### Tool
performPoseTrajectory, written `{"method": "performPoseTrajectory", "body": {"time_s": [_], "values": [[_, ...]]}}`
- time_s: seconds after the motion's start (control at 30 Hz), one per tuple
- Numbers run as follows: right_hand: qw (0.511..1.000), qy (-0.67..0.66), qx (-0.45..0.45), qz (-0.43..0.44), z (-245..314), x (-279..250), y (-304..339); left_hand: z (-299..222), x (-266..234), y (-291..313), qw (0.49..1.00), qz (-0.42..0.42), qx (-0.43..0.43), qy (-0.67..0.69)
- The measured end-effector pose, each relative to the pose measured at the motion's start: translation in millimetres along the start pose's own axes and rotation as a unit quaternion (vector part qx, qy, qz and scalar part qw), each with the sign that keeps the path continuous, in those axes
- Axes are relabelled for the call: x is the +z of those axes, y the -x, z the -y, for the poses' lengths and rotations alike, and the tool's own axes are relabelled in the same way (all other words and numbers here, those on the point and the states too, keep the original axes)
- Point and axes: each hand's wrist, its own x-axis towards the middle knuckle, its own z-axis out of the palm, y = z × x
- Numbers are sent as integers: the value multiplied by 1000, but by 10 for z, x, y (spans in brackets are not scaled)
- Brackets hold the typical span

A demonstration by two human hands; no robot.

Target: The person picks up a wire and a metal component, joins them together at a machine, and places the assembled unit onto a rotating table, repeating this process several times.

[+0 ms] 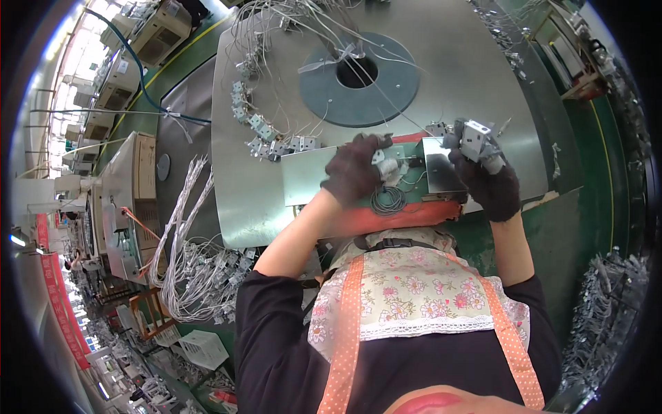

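Steel table [476,76] on green floor [586,214]; small metal box [475,141] near right, gripped in right hand [486,181]; left hand [355,169] curled, can't tell if holding; box likely light, stiff, slick; best pinched by side walls

Coil [388,201] between hands [355,171], open tabletop [472,79] ahead right

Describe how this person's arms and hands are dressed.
The left hand and right hand wear dark gloves ending around the wrists, with no markings clear enough to make out. Bare forearms run up to plain black sleeves ending near the elbows.
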Motion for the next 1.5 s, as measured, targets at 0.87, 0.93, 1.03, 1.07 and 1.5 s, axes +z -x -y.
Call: {"method": "performPoseTrajectory", "body": {"time_s": [0.87,0.93,1.03,1.07,1.5], "values": [[495,847,-139,132,-1206,136,-693,897,-564,-176,928,-253,79,-261],[557,810,-162,84,-1253,141,-682,849,-496,-87,936,-222,122,-244],[570,799,-168,93,-1236,154,-577,610,-437,56,948,-124,164,-244],[617,763,-168,96,-1333,108,-572,614,-330,77,949,-94,198,-227],[731,633,-120,223,-980,-193,-730,119,163,69,943,-18,251,-219]]}}
